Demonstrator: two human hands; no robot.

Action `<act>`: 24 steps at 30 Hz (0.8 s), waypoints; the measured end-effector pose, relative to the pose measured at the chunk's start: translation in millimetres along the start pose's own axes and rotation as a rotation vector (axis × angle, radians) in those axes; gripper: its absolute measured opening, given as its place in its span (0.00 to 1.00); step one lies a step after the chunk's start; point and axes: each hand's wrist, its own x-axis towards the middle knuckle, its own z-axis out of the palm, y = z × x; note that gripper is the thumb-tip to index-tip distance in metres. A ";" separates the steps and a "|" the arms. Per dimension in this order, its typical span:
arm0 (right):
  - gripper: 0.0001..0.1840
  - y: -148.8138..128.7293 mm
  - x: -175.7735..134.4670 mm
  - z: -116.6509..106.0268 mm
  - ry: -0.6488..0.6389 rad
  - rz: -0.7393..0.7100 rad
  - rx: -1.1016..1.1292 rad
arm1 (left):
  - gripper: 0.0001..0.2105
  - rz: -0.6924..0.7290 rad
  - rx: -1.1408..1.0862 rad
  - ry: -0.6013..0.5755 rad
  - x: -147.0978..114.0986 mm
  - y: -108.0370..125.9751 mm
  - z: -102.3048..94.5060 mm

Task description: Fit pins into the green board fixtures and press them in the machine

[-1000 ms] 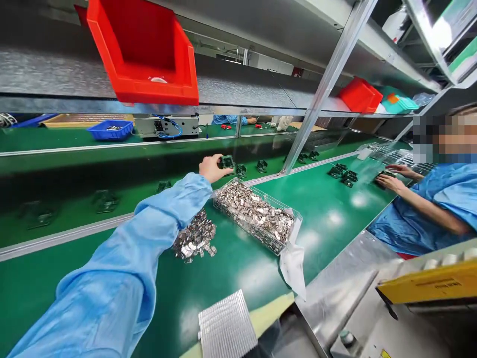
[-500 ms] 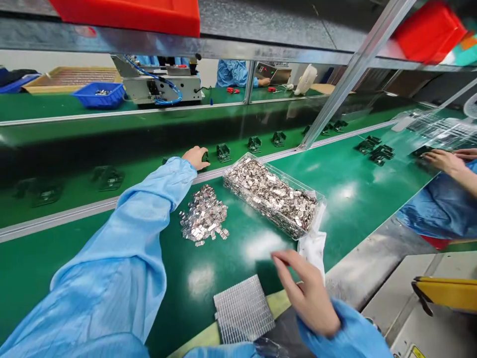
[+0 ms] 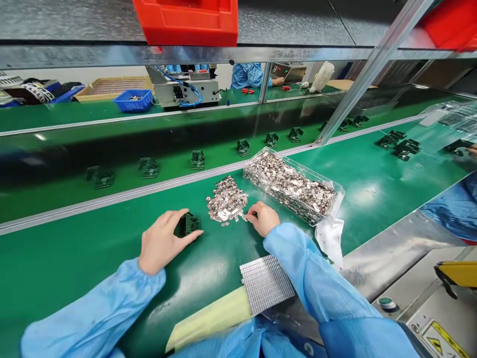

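Your left hand (image 3: 163, 242) pins a small dark green part (image 3: 188, 224) flat on the green bench (image 3: 74, 248), thumb and fingers curled around its sides, so it sits steady and close in front of you. Your right hand (image 3: 264, 218) rests at the near edge of the loose heap of silvery metal clips (image 3: 227, 201), fingertips pressed together in a pinch; whether a clip sits in that grip I cannot tell. The heap lies just beside the clear tray (image 3: 335, 186) full of the same clips, probably spread out for easy single picks. More green parts (image 3: 197, 159) ride the belt beyond the rail. A ribbed metal block (image 3: 266, 283) lies near your right sleeve.
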 end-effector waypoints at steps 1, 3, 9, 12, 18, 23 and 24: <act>0.07 0.2 -0.8 0.8 0.013 0.004 0.018 | 0.31 -0.044 -0.044 -0.001 -12.1 -4.7 2.8; 0.08 2.3 -2.4 1.0 0.040 0.012 0.066 | 0.42 -0.094 -0.181 0.001 -27.8 -14.4 6.0; 0.10 14.9 -26.7 -18.5 0.076 0.051 0.307 | 0.50 -0.087 -0.392 -0.208 -44.1 -44.5 7.2; 0.13 12.4 -62.7 -32.1 0.074 0.022 0.430 | 0.39 -0.104 -0.407 -0.230 -44.3 -41.3 10.1; 0.12 0.1 -146.3 -35.9 0.282 -0.105 0.602 | 0.29 -0.124 -0.899 -0.104 -41.3 32.0 18.3; 0.08 -5.2 -189.8 -24.4 0.430 0.130 0.900 | 0.28 0.022 -1.121 -0.241 -43.7 109.5 20.0; 0.09 -5.8 -195.5 -22.5 0.445 0.188 0.960 | 0.26 0.048 -1.140 -0.270 -45.1 120.5 21.2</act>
